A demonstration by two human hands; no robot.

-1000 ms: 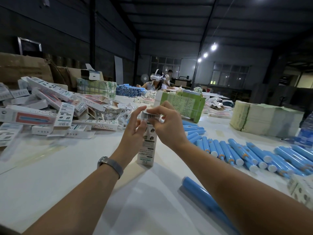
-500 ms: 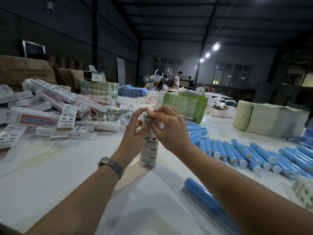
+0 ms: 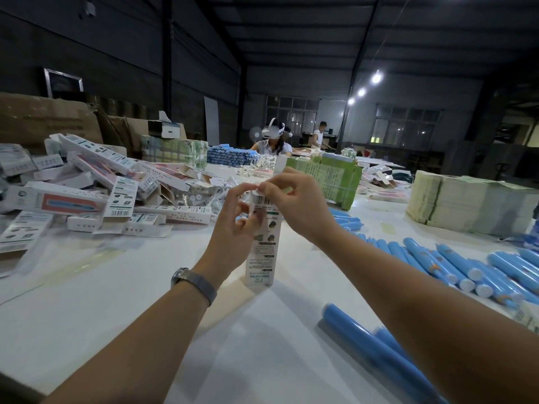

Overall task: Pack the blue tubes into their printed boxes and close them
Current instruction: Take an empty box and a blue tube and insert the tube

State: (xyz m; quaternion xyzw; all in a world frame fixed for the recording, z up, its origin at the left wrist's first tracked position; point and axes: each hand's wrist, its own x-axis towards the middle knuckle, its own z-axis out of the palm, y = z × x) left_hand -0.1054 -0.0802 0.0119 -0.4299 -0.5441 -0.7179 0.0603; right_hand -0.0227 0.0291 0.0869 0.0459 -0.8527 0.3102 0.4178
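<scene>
A tall white printed box (image 3: 262, 252) stands upright on the white table (image 3: 116, 301) in front of me. My left hand (image 3: 233, 225) grips its upper part from the left, thumb and fingers curled at the top edge. My right hand (image 3: 297, 205) pinches the top flap from the right. Whatever is inside the box is hidden. Several loose blue tubes (image 3: 443, 263) lie in a row to the right. Two more blue tubes (image 3: 367, 345) lie under my right forearm.
A heap of closed printed boxes (image 3: 96, 196) covers the table's left. Green paper stacks (image 3: 329, 176) stand behind my hands, pale stacks (image 3: 466, 199) at the right. A pile of blue tubes (image 3: 230, 156) lies far back. A person with a headset (image 3: 272, 138) sits opposite.
The box's top flap, raised a second ago, is now folded down at the top. Both hands stay at the box's top, fingers drawn closer together.
</scene>
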